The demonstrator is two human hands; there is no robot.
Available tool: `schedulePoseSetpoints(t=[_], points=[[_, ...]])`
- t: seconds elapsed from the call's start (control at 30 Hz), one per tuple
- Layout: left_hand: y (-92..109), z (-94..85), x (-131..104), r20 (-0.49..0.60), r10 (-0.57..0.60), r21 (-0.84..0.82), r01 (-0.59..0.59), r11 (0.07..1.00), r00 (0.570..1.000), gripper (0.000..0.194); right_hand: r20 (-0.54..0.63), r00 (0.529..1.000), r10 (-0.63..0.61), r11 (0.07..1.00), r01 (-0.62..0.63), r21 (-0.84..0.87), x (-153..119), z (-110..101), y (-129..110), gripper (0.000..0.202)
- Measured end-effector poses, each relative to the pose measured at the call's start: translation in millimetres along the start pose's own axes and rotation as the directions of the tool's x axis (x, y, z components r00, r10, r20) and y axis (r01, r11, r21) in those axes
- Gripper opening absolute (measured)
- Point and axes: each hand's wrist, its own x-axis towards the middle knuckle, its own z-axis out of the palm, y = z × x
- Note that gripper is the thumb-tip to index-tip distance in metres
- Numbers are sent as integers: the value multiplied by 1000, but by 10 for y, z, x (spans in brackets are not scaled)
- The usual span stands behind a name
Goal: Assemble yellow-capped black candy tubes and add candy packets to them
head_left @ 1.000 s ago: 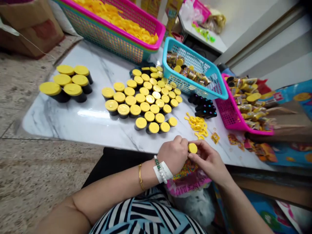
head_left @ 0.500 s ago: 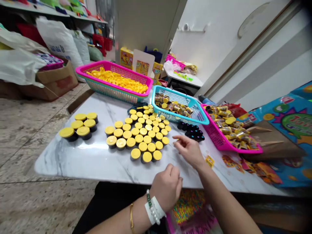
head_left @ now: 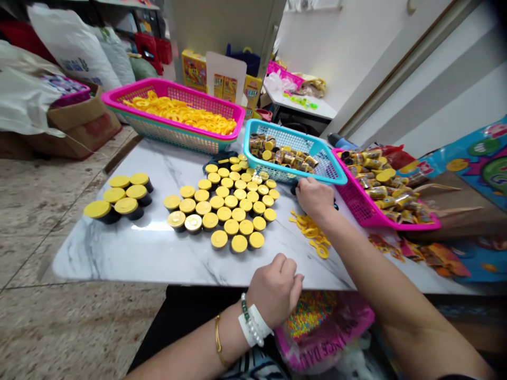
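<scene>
The hands had just parted. A sec earlier both met over the bag (head_left: pixel 362 311) of bright beads (head_left: pixel 311 311), w/ a yellow-capped piece b/w them; now no such piece showed there, & I couldn't tell where it was. R hand (head_left: pixel 315 198) had gone out to abt 1 o'clock of L hand (head_left: pixel 274 290), over the black pieces (head_left: pixel 293 188), which lay mostly hidden under it, just short of the blue basket (head_left: pixel 331 163). Half a sec before, that arm hid the yellow rings (head_left: pixel 322 250); now they showed at R hand's 6 o'clock. Its fingers were bent down, tips out of sight, so couldn't tell if they pinched a piece or only touched the bunch. L hand stayed by the table's (head_left: pixel 91 258) near edge, fingers curled in; couldn't see if anything was inside.

Main lot of yellow-capped containers (head_left: pixel 239 243) stood upright, packed close, at L hand's 11 o'clock, w/ six apart from them nearer 10. Pink basket (head_left: pixel 356 206) sat at R hand's 3. For the work, I'd say, it meant two-handed handling had given way to a one-handed reach.
</scene>
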Motion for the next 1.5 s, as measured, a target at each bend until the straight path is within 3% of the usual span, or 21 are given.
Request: schedulePoseSetpoints(t=[0.13, 0.23, 0.33, 0.4, 0.47, 0.53, 0.6, 0.67, 0.73, 0.8, 0.87, 0.93, 1.07, 1.2, 1.37, 1.5], points=[[-7, -10, 4, 15, -19, -43, 19, 999, 1000, 6, 42, 999, -18, 1000, 17, 17, -15, -40, 2, 26], [-8, -30, -6, -37, -37, -154, 31, 988, 999, 9, 56, 997, -49, 998, 46, 54, -138, -220, 38, 19], [-5, -55, -22, -149, -78, -259, 37, 965, 986, 38, -6, 975, -221, 958, 218, 185, -529, -454, 77, 20], [-4, -66, -28, -181, -115, -267, 64, 962, 977, 56, -40, 914, -405, 867, 397, 300, -908, -574, 85, 23], [-6, -71, -24, -147, -132, -245, 93, 965, 980, 65, -27, 847, -530, 773, 496, 395, -1280, -644, 74, 24], [-11, -71, -8, -66, -112, -224, 95, 970, 992, 60, -13, 824, -566, 718, 501, 484, -1553, -674, 62, 23], [-15, -71, 18, -7, -92, -224, 88, 971, 996, 47, -20, 859, -512, 679, 420, 602, -1694, -666, 79, 18], [-12, -73, 47, 3, -94, -242, 91, 966, 996, 36, -54, 944, -327, 693, 278, 665, -1735, -606, 148, 15], [-2, -82, 69, -8, -115, -251, 109, 962, 993, 32, -98, 993, -72, 790, 117, 602, -1739, -487, 250, 18], [8, -98, 76, -8, -125, -241, 120, 963, 992, 31, -124, 989, 75, 896, -12, 443, -1752, -333, 340, 23], [3, -125, 68, -19, -122, -209, 116, 971, 992, 33, -72, 996, 57, 944, -30, 329, -1796, -196, 381, 24], [-19, -164, 50, -54, -113, -147, 104, 984, 992, 36, 8, 1000, -29, 942, 25, 334, -1875, -131, 358, 20], [-76, -234, 10, -93, -96, -51, 91, 995, 991, 34, 38, 980, -196, 890, 161, 427, -2057, -238, 207, 18], [-101, -223, -5, -63, -99, -22, 97, 995, 993, 34, 50, 958, -282, 898, 245, 364, -2120, -366, 104, 49], [-125, -224, -12, -35, -89, -61, 86, 994, 995, 38, 60, 950, -305, 903, 269, 336, -2127, -342, -13, 17], [-141, -260, -26, -29, -95, -133, 91, 987, 995, 41, 28, 949, -315, 841, 265, 472, -2181, -411, -94, 14]])
